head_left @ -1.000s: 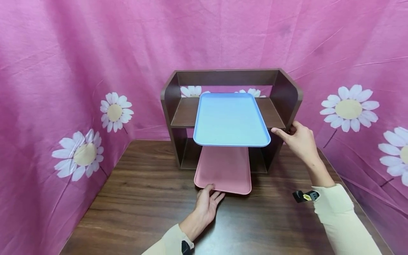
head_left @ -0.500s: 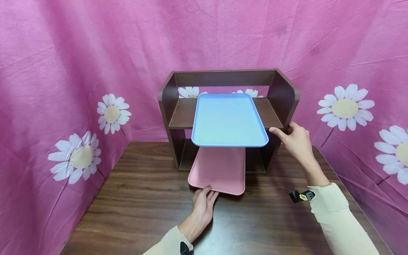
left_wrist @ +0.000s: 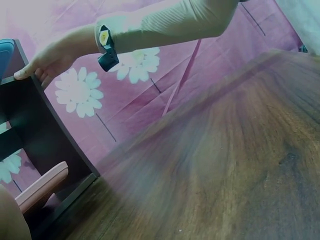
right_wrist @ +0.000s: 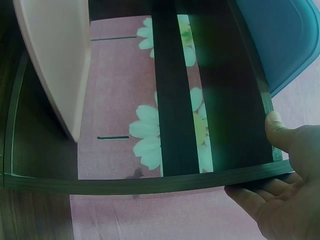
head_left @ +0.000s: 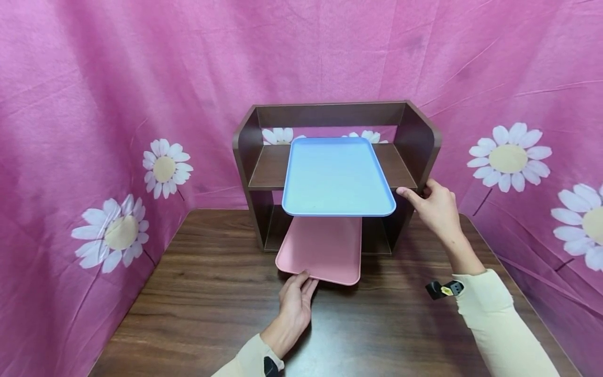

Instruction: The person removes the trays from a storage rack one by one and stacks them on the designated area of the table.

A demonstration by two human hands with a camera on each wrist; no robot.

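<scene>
A dark brown two-tier shelf [head_left: 332,115] stands at the back of the table. My left hand [head_left: 293,309] pinches the front edge of a pink tray [head_left: 325,248], thumb over the rim and fingers beneath. The pink tray slants out of the lower compartment, its rear part hidden under a light blue tray [head_left: 338,178]. That blue tray lies on the upper board and juts past its front edge. At the shelf's right side, my right hand [head_left: 438,208] grips the side panel, thumb on the front edge of the upper board and fingers behind the panel [right_wrist: 130,186].
A wooden table [head_left: 202,293] carries the shelf. Pink cloth [head_left: 188,63] printed with white daisies hangs behind and along both sides. A black strap device [head_left: 445,289] sits at the right wrist.
My left hand and the front end of the pink tray have shifted slightly left. My right hand keeps its grip on the shelf, and the blue tray stays in place on it.
</scene>
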